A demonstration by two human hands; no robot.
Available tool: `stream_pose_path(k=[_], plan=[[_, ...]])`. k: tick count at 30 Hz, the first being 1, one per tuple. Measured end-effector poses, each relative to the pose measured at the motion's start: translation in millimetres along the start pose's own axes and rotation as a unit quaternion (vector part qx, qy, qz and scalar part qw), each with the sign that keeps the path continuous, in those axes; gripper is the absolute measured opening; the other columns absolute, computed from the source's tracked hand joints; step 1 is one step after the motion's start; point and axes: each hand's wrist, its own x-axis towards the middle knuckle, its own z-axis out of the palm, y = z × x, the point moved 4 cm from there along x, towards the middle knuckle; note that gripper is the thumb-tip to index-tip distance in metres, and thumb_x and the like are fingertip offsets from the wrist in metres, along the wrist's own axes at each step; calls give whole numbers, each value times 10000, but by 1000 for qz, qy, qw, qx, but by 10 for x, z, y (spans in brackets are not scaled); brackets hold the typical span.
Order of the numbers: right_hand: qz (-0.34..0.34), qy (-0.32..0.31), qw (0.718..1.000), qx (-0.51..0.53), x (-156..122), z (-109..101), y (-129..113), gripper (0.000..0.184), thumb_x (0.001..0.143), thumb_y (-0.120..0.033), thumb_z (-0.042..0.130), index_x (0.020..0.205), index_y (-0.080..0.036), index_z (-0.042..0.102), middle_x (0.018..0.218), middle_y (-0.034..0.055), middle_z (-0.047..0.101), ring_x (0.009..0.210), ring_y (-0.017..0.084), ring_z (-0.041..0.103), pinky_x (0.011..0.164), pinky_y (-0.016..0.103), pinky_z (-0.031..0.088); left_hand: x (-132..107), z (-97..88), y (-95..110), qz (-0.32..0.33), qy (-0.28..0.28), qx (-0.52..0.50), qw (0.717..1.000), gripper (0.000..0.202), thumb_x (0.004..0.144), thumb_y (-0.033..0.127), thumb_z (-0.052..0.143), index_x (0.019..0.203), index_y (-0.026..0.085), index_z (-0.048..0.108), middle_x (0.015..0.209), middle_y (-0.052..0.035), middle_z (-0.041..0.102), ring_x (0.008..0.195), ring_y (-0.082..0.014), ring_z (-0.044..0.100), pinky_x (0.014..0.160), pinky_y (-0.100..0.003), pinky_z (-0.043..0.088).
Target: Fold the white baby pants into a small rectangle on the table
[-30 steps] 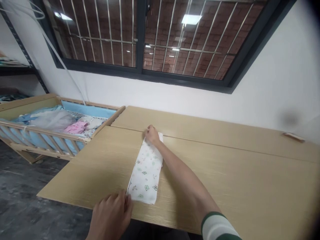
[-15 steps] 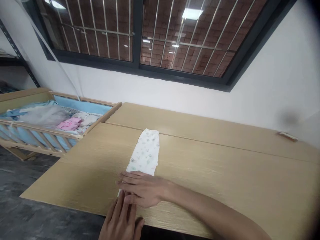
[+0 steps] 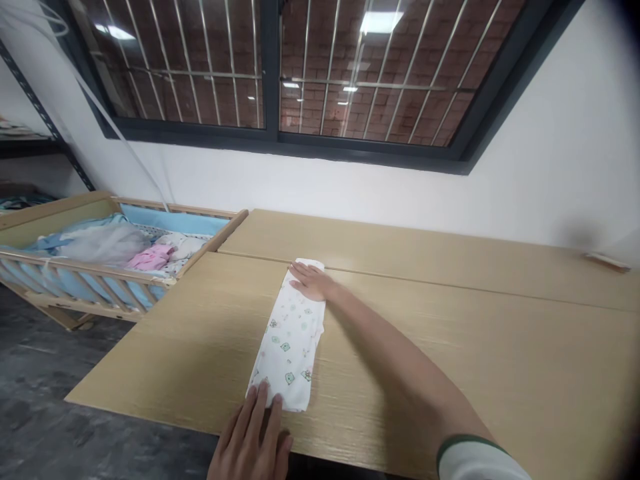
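Folded white printed cloth strip (image 3: 290,343), long axis away, slightly rightward. Left hand (image 3: 253,433), right hand (image 3: 311,282) flat-fingered on it.

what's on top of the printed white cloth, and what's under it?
On the cloth: the right hand flat near its far end, left-hand fingertips at its near end. Beneath: the tabletop; the covered patch itself can't be seen.

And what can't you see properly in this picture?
All in the head view:
Patterned cloth: the right grip hides the part beneath it.
Left grip: the bottom edge cuts off its wrist.
Crib: the left edge cuts off part.
Small thing, far right: too blurred to name.
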Motion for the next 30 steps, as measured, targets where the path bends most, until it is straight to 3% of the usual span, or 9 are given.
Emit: stream_pose_path(k=[4,9,14,18,20,22,25,28,30], plan=[[-23,18,1000,-12,57,-53,151,548,1059,-455,360,1571,-261,356,1652,33,276,1544,199,194,1257,389,141,-2,40,61,24,-12,4,1000,373,936,347,521,1242,175,648,1254,-141,699,1111,-259,689,816,-319,587],[-65,-2,995,-75,-146,-134,313,605,1056,-490,272,1586,-204,328,1651,57,269,1539,235,214,1256,416,186,86,82,329,7,-14,-18,1000,355,976,376,482,1217,204,677,1235,-115,710,1081,-244,692,811,-317,575],[-30,33,985,-164,-397,-274,367,592,1048,-404,270,1564,-126,358,1629,131,311,1522,285,261,1243,484,195,189,100,509,16,2,-47,999,387,997,438,470,1219,197,675,1218,-124,713,1057,-245,688,778,-325,556],[-43,119,976,-177,-793,-297,-117,528,1002,-255,377,1501,-91,431,1582,193,388,1477,321,327,1198,525,243,270,52,416,27,25,-80,996,395,1019,462,429,1170,204,686,1159,-89,737,979,-220,700,765,-322,543],[-51,132,981,-132,-1118,-269,-464,430,1007,-260,400,1384,-115,547,1415,197,559,1331,309,491,1126,513,343,307,0,339,46,30,-108,993,390,1030,454,410,1153,205,684,1146,-59,742,954,-199,698,774,-312,536],[-74,92,991,-67,-1503,-225,-814,356,1034,-289,385,1250,-154,634,1204,155,666,1138,262,603,1047,465,425,331,-59,271,70,31,-131,988,400,1038,446,390,1140,190,679,1138,-51,743,948,-194,693,787,-311,531],[-117,3,993,18,-2100,-187,-1235,374,1034,-416,447,1257,-182,635,1108,102,687,1044,223,632,1022,404,459,328,-121,200,97,27,-153,983,375,1044,397,377,1149,188,670,1117,-37,743,925,-191,684,791,-313,526],[-112,-33,991,62,-2573,-150,-1429,583,878,-567,675,1337,-216,597,1283,108,634,1203,270,577,1083,414,436,289,-126,176,115,12,-166,979,298,1026,240,400,1172,211,659,1098,-9,740,902,-183,673,803,-300,524],[-96,-31,993,64,-2781,-86,-1472,585,884,-500,700,1394,-250,555,1429,97,559,1323,279,503,1138,417,397,260,-128,189,138,12,-170,976,310,1001,149,400,1177,203,650,1060,-17,739,897,-192,670,809,-299,529]])
